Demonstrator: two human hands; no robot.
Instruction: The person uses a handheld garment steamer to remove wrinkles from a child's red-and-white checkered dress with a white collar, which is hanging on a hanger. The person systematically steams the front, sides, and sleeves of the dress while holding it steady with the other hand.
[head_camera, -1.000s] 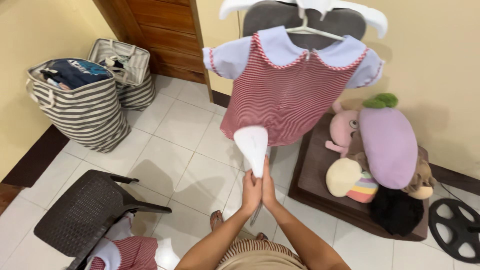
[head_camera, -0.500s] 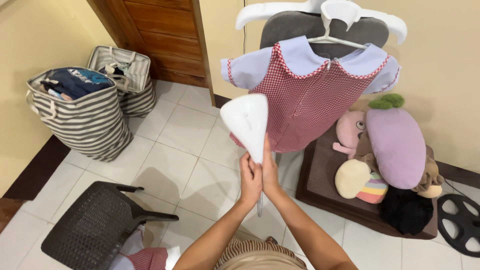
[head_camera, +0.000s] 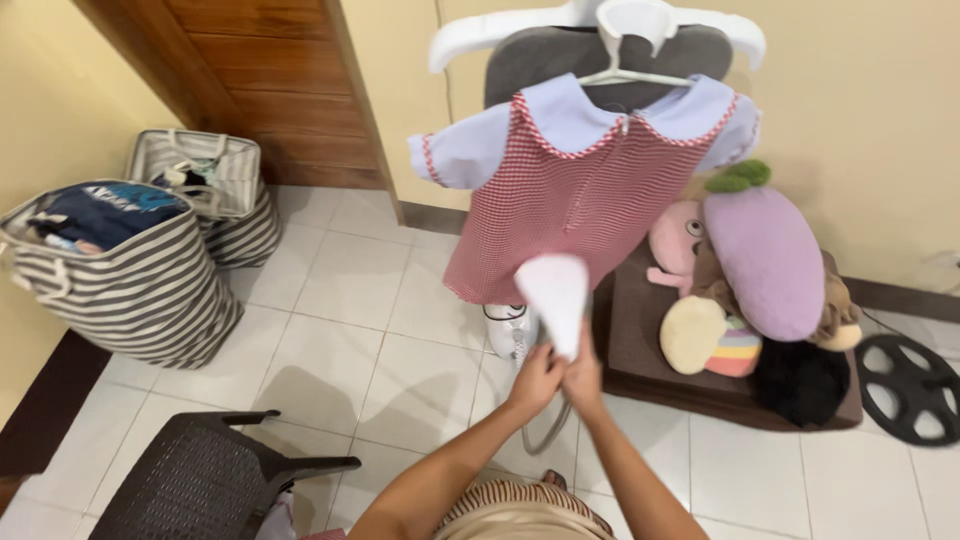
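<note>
Tiled floor (head_camera: 340, 290), both hands (head_camera: 560, 375) gripping white steamer head (head_camera: 556, 297), checked dress (head_camera: 570, 200) behind

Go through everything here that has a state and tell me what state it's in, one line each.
Steamer head: held up in both hands, at the dress hem.
Left hand: closed on the handle.
Right hand: closed on the handle.
Checked dress: hanging on a white hanger.
Striped baskets: open, filled with clothes.
Wooden door: shut.

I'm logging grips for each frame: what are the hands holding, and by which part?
Both hands, left hand and right hand, grip the white triangular garment-steamer head by its narrow lower handle end.
</note>
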